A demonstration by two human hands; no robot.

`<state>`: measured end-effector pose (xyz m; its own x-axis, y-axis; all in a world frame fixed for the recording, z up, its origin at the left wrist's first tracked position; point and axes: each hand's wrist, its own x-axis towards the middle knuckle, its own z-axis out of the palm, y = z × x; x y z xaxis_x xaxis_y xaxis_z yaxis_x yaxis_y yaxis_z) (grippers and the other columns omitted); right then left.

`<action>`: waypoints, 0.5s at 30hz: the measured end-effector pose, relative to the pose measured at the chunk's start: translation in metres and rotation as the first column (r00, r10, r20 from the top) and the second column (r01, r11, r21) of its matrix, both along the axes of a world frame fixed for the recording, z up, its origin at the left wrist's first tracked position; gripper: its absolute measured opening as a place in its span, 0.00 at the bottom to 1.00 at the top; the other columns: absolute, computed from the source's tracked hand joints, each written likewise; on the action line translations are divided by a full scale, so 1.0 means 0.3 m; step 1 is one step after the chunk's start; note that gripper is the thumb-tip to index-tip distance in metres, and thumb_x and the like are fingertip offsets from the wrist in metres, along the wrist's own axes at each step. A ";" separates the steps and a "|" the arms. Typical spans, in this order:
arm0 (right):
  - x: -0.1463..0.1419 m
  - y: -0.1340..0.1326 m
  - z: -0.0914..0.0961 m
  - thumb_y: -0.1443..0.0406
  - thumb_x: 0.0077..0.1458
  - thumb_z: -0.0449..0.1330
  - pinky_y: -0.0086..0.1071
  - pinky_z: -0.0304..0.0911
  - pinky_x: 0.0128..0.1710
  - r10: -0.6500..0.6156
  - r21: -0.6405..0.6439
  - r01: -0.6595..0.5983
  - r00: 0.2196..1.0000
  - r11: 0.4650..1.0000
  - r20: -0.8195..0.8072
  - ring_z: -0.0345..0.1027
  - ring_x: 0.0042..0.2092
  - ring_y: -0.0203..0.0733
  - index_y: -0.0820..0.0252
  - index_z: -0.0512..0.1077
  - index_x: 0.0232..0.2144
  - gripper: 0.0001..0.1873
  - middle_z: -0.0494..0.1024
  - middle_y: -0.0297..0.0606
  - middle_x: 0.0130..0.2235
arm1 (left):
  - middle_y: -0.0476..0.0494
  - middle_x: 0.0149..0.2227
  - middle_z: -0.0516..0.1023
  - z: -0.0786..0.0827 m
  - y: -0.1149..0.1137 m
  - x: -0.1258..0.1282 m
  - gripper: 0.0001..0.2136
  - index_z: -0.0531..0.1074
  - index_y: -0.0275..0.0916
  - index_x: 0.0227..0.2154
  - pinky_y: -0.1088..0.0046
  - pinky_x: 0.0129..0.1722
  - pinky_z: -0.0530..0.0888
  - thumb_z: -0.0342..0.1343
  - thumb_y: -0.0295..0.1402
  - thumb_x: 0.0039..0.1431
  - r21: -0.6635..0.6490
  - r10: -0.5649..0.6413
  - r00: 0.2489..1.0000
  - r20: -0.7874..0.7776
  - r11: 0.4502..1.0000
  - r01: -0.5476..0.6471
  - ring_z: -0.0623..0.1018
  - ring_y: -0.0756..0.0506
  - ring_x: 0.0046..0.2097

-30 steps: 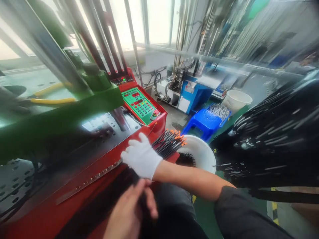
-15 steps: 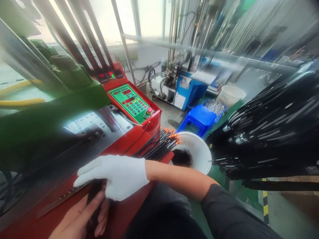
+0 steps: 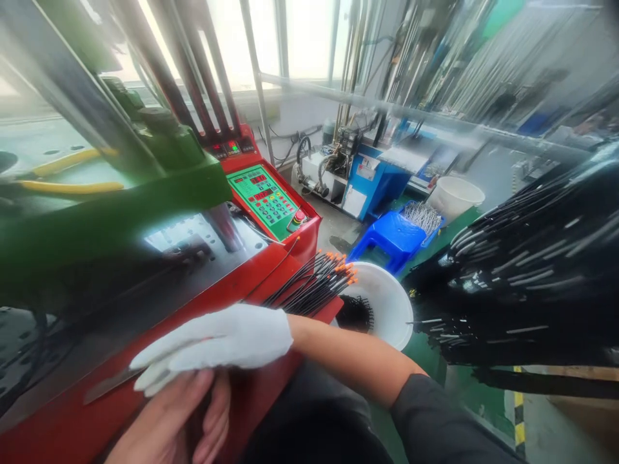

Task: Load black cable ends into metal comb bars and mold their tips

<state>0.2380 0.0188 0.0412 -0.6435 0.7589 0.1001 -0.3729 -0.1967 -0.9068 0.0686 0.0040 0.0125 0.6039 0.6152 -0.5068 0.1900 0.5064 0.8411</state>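
Observation:
My left hand [image 3: 167,415], bare, is at the bottom of the view with its fingers curled. Whatever lies inside its grip is hidden by the fingers and the glove. Across the top of it stretches my right hand [image 3: 222,341] in a white glove, fingers extended to the left, touching or almost touching the bare hand. A thin metal strip [image 3: 109,386] on the red machine table [image 3: 62,428] reaches under the gloved fingertips. Beyond the right wrist lies a bundle of black cables [image 3: 309,283] with orange tips.
A white bucket [image 3: 387,309] with dark pieces stands beside the table, near a blue stool [image 3: 391,235]. The green control panel [image 3: 265,200] is ahead. Yellow-handled pliers [image 3: 72,187] lie left, by the green press [image 3: 145,193]. Black strands [image 3: 522,277] hang at right.
The view has shifted, so the machine appears farther right. My gloved hand has flattened and come down over the bare hand. The dark gap seen between the hands is now covered.

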 end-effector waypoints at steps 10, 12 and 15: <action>0.116 -0.004 -0.142 0.56 0.63 0.50 0.36 0.60 0.53 -0.729 0.646 0.340 0.264 0.683 0.632 0.66 0.53 0.43 0.57 0.71 0.51 0.20 0.74 0.42 0.51 | 0.57 0.19 0.56 0.016 0.029 -0.051 0.13 0.67 0.39 0.42 0.81 0.16 0.48 0.54 0.42 0.60 -0.019 0.206 0.973 0.105 0.979 -0.205 0.50 0.56 0.18; 0.165 -0.017 -0.191 0.55 0.61 0.53 0.39 0.57 0.54 -0.791 0.770 0.207 0.034 0.604 0.611 0.66 0.53 0.48 0.61 0.72 0.49 0.21 0.75 0.46 0.49 | 0.57 0.20 0.57 0.007 0.039 -0.091 0.12 0.66 0.39 0.43 0.81 0.16 0.49 0.51 0.40 0.62 -0.035 0.230 0.957 0.177 0.973 -0.227 0.51 0.56 0.18; 0.221 -0.052 -0.244 0.56 0.63 0.49 0.38 0.59 0.48 -0.789 0.798 0.073 -0.122 0.598 0.603 0.70 0.44 0.47 0.60 0.76 0.40 0.19 0.79 0.43 0.40 | 0.55 0.22 0.62 -0.006 0.046 -0.128 0.09 0.66 0.39 0.42 0.80 0.17 0.55 0.50 0.38 0.63 -0.029 0.279 0.927 0.251 0.959 -0.281 0.57 0.55 0.19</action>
<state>0.3042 0.0033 -0.0321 0.0348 0.9757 0.2161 0.9288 0.0483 -0.3674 0.0302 0.0177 0.0108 0.5130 0.7805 -0.3572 -0.1752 0.5026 0.8466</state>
